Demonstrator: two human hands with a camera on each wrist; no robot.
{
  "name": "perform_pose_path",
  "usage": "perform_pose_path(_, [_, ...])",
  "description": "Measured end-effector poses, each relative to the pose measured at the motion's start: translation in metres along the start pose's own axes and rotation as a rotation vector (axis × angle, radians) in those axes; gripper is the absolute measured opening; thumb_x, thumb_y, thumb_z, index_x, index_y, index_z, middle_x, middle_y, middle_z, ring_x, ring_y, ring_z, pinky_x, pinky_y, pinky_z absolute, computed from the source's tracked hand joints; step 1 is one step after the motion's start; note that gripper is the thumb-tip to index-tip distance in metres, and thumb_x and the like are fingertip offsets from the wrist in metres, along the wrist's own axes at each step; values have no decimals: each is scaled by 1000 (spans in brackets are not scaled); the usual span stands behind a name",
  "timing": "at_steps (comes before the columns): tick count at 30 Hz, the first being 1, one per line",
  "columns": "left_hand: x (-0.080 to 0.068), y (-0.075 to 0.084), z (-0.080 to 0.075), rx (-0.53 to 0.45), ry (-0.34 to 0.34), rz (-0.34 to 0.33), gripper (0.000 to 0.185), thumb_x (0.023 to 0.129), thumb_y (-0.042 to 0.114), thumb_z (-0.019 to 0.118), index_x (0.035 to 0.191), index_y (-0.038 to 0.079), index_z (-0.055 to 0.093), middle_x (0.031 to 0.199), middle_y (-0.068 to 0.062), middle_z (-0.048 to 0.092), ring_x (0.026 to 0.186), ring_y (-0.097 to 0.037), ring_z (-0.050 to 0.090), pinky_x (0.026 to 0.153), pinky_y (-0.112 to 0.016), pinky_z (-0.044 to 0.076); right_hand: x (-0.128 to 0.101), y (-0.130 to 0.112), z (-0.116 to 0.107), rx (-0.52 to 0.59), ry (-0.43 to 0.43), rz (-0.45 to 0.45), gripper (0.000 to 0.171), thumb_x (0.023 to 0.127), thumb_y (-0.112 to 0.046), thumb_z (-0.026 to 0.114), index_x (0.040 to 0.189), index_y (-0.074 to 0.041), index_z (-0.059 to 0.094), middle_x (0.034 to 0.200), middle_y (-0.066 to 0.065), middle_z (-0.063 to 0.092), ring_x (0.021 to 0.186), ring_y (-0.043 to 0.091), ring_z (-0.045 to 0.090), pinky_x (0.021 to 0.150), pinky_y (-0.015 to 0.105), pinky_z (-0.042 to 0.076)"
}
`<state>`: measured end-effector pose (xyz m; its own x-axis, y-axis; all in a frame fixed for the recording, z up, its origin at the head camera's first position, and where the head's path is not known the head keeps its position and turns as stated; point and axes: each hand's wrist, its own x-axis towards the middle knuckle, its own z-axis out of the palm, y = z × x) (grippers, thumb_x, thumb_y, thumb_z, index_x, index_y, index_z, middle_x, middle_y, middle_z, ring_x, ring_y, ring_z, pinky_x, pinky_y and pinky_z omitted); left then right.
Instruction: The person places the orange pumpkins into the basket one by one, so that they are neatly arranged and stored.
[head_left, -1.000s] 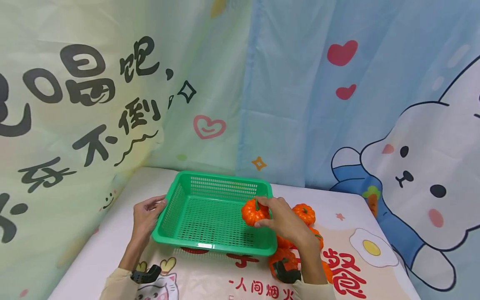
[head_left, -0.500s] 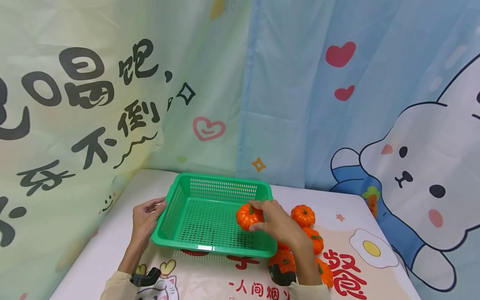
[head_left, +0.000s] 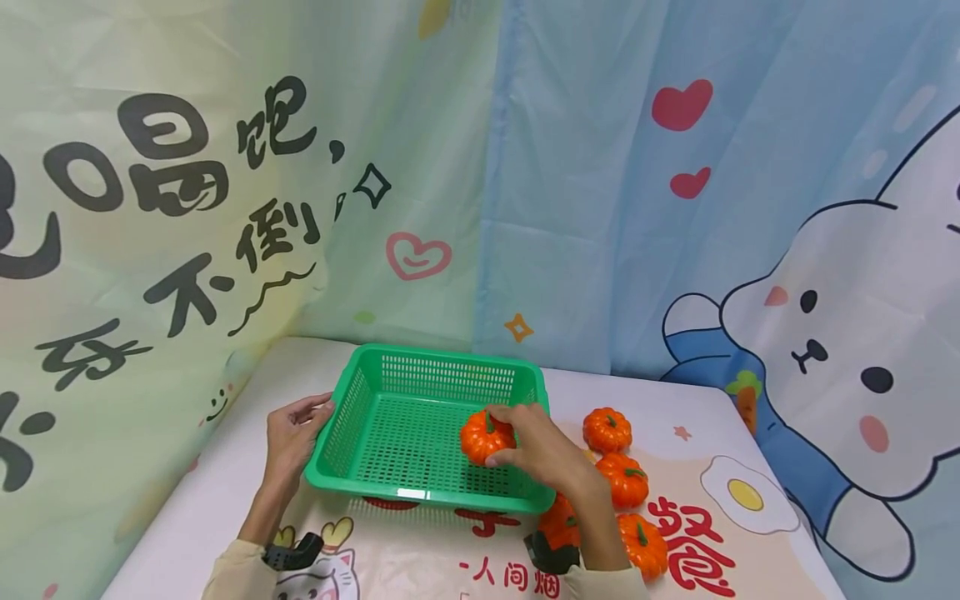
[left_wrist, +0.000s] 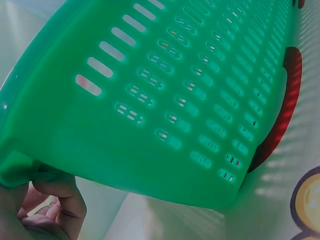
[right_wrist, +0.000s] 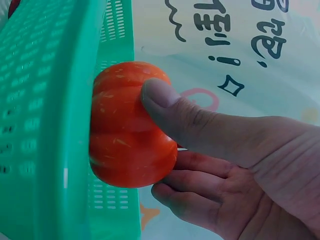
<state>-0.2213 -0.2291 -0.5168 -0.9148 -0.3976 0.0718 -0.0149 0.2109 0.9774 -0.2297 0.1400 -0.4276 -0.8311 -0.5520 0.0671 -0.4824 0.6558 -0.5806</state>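
Note:
A green plastic basket (head_left: 405, 433) with slotted walls and floor sits tilted in the middle of the table. My left hand (head_left: 292, 433) grips its left rim, and the left wrist view shows curled fingers (left_wrist: 70, 200) at the basket's edge. Inside the basket's right half, my right hand (head_left: 536, 446) holds a small orange pumpkin (head_left: 480, 439) with a green stem. In the right wrist view the thumb lies across the pumpkin (right_wrist: 125, 135), with the other fingers behind it. Apart from that pumpkin, no others show inside the basket.
Right of the basket, several more orange pumpkins lie on the table, among them a far pumpkin (head_left: 607, 430), a middle pumpkin (head_left: 626, 481) and a near pumpkin (head_left: 643, 546). Another pumpkin (head_left: 557, 523) is partly behind my right forearm. A printed curtain (head_left: 420, 167) hangs behind the table.
My right hand has moved left and slightly toward me with the pumpkin, farther over the basket's inside. The left hand stays at the rim.

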Motion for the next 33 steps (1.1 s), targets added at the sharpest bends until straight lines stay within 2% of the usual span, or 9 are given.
perform_pose_path(3, [0,0,0,-2,5,10,33,107,20,73,131,-1,77,104,-12,80,77,-1,68,66,-18,58,2,-1,4,3,3,-10,66,87,-17,92,146,0,67,123,4,78,101,14,63,91,36,60])
perform_pose_path(10, [1,1,1,-4,3,13,32,107,18,72,131,-2,77,106,-15,80,76,0,68,66,-18,58,4,-3,12,23,-10,-18,66,89,-17,91,148,-1,66,125,3,77,110,17,64,100,43,60])
perform_pose_path(17, [3,1,1,-7,6,10,31,106,17,73,130,-2,78,99,-11,80,72,-1,67,63,-18,57,9,-8,20,23,-19,-29,67,89,-18,91,149,-2,65,131,6,76,115,20,66,107,46,59])
perform_pose_path(27, [3,0,1,-14,2,0,31,106,17,73,130,-2,77,95,-4,79,73,-1,68,65,-18,57,15,-15,34,33,-47,-43,68,91,-18,89,151,-1,63,131,7,76,112,20,65,101,40,61])
perform_pose_path(33, [3,-2,1,-20,3,9,31,106,17,73,130,-2,77,94,-3,79,73,-1,68,64,-18,57,21,-18,41,37,-60,-68,60,91,-18,89,146,-4,67,120,2,76,104,16,64,96,32,60])
